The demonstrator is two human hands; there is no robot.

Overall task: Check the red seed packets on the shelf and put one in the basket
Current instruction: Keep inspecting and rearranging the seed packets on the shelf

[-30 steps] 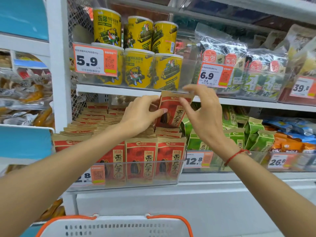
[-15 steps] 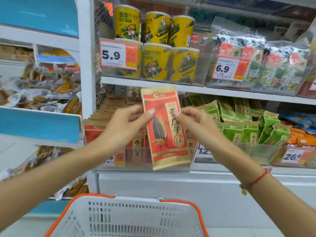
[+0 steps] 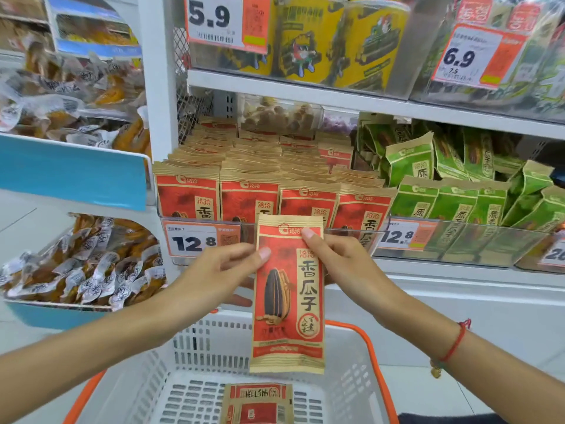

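Observation:
I hold a red seed packet (image 3: 289,298) upright in front of me, above the white basket (image 3: 195,359) with orange handles. My left hand (image 3: 220,272) pinches its left edge with the thumb on the front. My right hand (image 3: 342,264) pinches its upper right edge. Rows of the same red packets (image 3: 247,194) stand in a clear bin on the shelf behind. Another red packet (image 3: 256,403) lies flat on the basket floor.
Green seed packets (image 3: 452,197) fill the bin to the right. Yellow cans (image 3: 312,38) stand on the shelf above. Price tags 12.8 (image 3: 192,241) hang on the bin front. Wrapped snacks (image 3: 76,276) lie in blue-edged trays at left.
Both hands lifted the red packet out of the shelf bin and brought it down and toward me, over the basket. The view tilted down, showing the basket floor.

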